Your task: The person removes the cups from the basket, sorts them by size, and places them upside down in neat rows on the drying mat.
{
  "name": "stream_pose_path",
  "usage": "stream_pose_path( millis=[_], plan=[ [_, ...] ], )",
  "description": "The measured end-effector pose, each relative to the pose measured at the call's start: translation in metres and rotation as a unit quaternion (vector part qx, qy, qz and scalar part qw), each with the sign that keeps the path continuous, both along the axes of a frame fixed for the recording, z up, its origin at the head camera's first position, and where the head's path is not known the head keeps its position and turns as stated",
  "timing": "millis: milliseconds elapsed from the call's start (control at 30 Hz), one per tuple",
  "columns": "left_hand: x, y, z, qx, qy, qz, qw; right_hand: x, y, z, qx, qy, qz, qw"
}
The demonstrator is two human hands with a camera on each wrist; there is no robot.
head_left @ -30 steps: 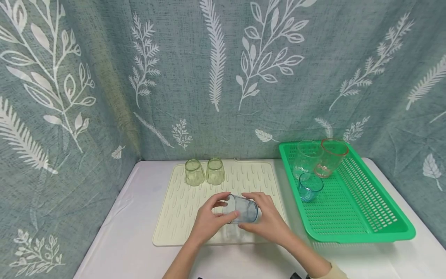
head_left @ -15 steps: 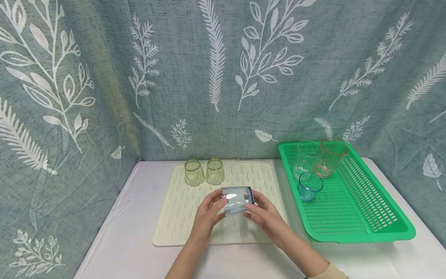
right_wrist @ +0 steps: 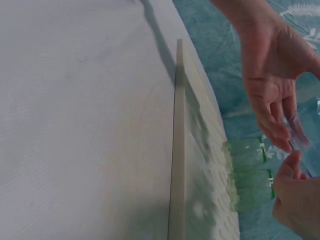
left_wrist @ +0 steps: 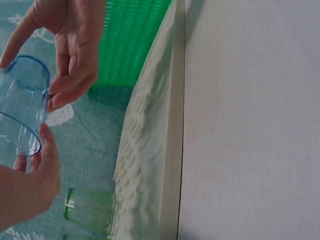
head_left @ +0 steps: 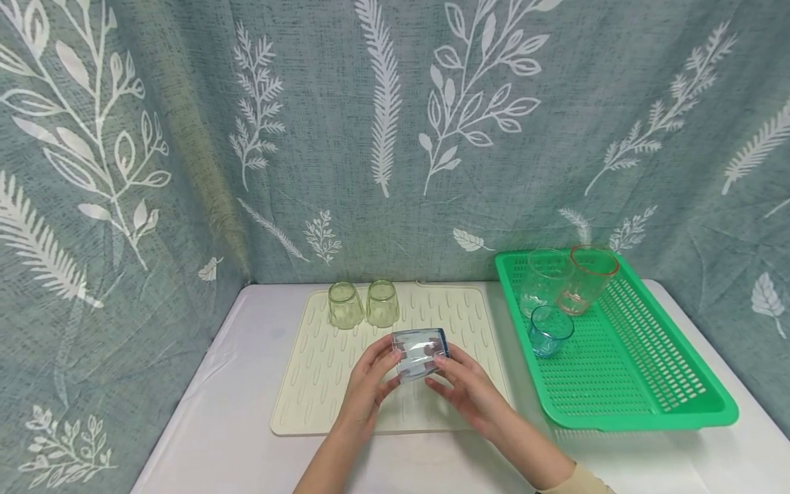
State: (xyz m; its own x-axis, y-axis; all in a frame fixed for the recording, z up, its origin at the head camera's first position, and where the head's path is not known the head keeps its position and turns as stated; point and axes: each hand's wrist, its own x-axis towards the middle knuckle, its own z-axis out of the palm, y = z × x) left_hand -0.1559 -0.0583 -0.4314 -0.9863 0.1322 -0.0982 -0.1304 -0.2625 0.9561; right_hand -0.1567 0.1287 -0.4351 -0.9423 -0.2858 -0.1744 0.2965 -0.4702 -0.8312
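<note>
A clear bluish drinking glass [head_left: 421, 353] with a darker blue rim is held sideways above the cream drying mat [head_left: 321, 405], rim to the right. My left hand [head_left: 363, 387] grips its base end, thumb in front and fingers behind. At the rim end, my right hand [head_left: 475, 391] holds it with the thumb on the near side; some of its fingers are spread below. The left wrist view shows the same glass [left_wrist: 25, 95] between both hands. Two green glasses [head_left: 345, 309] stand upside down side by side at the mat's back left.
Right of the mat is a green plastic basket [head_left: 629, 420]. Inside it stand a clear tall glass [head_left: 543, 281], a red-rimmed glass [head_left: 583, 281] and a small blue glass [head_left: 549, 334]. A patterned curtain [head_left: 345, 137] hangs behind the white table [head_left: 210, 418].
Both hands have lifted the glass slightly and tilted it, turning its side toward the head camera. Over the last half second it barely moves; some right fingers have dropped a little away from it.
</note>
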Motion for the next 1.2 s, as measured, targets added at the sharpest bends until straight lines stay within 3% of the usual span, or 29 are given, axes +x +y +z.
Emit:
stream_pose_path(
  millis=[167, 300, 433, 533, 700, 800, 967, 1200],
  plan=[
    [-0.004, -0.008, -0.006, -0.037, 0.021, -0.005, 0.9991, -0.006, -0.003, -0.002, 0.018, -0.004, -0.020, 0.9996],
    [-0.009, -0.023, -0.012, -0.105, 0.039, 0.042, 0.9928, -0.015, -0.004, -0.004, 0.058, -0.001, -0.046, 0.9973],
    [-0.015, -0.046, -0.017, -0.186, 0.034, 0.113, 0.9754, -0.026, -0.005, -0.006, 0.101, 0.007, -0.074, 0.9921],
    [-0.020, -0.066, -0.020, -0.238, 0.027, 0.149, 0.9593, -0.037, -0.005, -0.008, 0.132, 0.011, -0.099, 0.9862],
    [-0.025, -0.100, -0.024, -0.320, 0.001, 0.171, 0.9317, -0.057, -0.006, -0.009, 0.189, 0.011, -0.138, 0.9721],
    [-0.027, -0.117, -0.028, -0.346, -0.018, 0.173, 0.9221, -0.068, -0.007, -0.009, 0.231, 0.017, -0.160, 0.9595],
    [-0.031, -0.133, -0.033, -0.340, -0.054, 0.166, 0.9241, -0.084, -0.010, -0.009, 0.288, 0.022, -0.184, 0.9394],
    [-0.033, -0.137, -0.039, -0.289, -0.087, 0.153, 0.9408, -0.104, -0.018, -0.008, 0.365, 0.019, -0.208, 0.9073]
  ],
)
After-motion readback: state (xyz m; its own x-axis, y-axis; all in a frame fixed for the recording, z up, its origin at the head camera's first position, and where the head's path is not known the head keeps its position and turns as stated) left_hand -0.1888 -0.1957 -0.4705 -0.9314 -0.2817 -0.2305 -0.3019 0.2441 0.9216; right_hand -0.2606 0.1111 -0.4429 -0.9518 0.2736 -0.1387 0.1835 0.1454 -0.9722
